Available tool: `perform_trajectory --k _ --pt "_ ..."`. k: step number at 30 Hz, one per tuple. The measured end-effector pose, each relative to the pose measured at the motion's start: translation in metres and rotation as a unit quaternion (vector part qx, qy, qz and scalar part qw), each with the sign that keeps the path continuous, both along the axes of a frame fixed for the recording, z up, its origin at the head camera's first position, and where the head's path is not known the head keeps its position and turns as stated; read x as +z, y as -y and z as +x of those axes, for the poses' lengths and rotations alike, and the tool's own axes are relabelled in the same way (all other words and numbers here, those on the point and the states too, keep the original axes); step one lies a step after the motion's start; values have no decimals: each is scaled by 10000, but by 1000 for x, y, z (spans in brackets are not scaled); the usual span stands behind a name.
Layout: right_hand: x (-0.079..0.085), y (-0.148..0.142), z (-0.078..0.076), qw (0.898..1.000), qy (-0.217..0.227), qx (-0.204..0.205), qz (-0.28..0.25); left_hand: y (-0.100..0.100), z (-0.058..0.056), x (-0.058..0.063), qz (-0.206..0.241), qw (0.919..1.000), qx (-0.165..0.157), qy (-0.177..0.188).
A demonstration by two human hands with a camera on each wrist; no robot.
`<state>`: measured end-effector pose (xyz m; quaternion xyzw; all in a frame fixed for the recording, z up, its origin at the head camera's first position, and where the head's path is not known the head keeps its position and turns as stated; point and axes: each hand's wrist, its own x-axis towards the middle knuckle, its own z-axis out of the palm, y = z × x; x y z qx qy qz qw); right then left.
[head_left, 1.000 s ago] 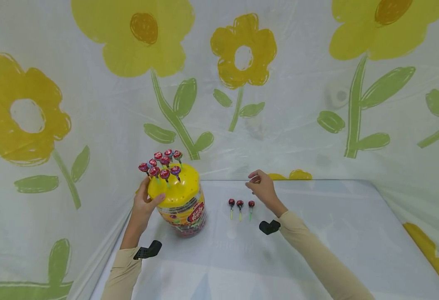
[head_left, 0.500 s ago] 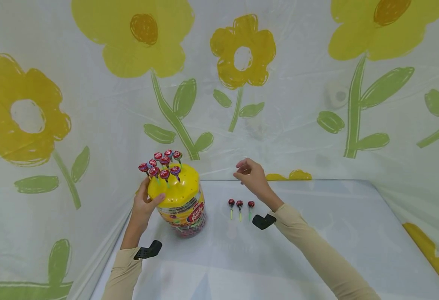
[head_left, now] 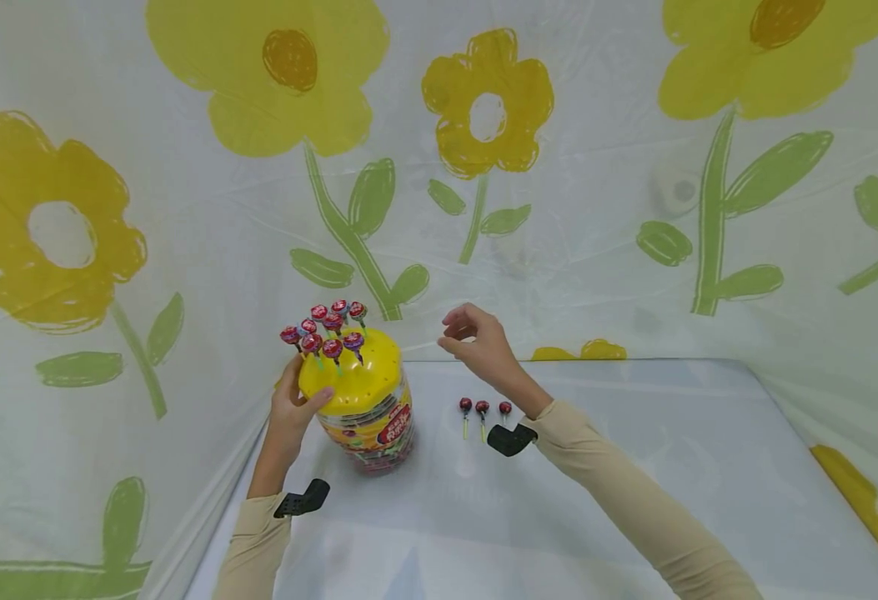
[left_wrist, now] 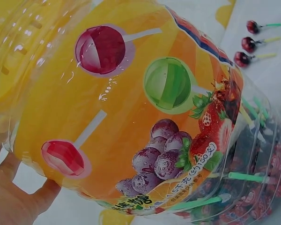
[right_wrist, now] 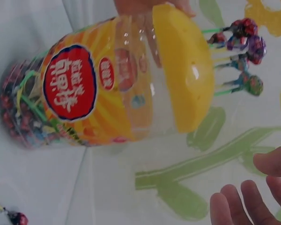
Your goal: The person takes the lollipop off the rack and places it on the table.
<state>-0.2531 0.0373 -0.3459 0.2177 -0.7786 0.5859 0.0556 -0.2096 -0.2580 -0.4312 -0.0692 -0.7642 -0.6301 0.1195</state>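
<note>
Flower-printed curtain (head_left: 589, 233) behind tabletop (head_left: 634, 467). Clear jar (head_left: 367, 427), left of centre, holds wrapped lollipops (right_wrist: 19, 119) low inside; left hand (head_left: 291, 410) clamped on its yellow lid (head_left: 359, 385), studded with upright lollipops (head_left: 332, 348); right hand (head_left: 485, 343) nearby, thumb and fingers apart. Three loose lollipops (head_left: 482, 407) lie right of jar.

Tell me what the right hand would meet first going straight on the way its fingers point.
Likely the lollipops standing in the lid: in the head view the right hand points roughly their way, though depth is unclear.
</note>
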Motion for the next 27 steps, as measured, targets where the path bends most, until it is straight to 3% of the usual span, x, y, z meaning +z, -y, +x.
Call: perform_trajectory --k 6,10,13,17,27 --pt "-3 21 -10 9993 -314 209 15 3 0 -2 52 9999 94 0" --pt "12 33 -4 9985 -432 332 -10 3 -1 -4 133 9999 77 -8" --pt "12 43 -7 9982 -485 345 49 2 -1 -4 111 9999 64 -1" --pt "0 59 -22 9980 -500 374 137 1 0 -2 32 9999 106 48" --pt "-6 91 -28 9980 -476 425 6 1 -1 -1 58 9999 49 83"
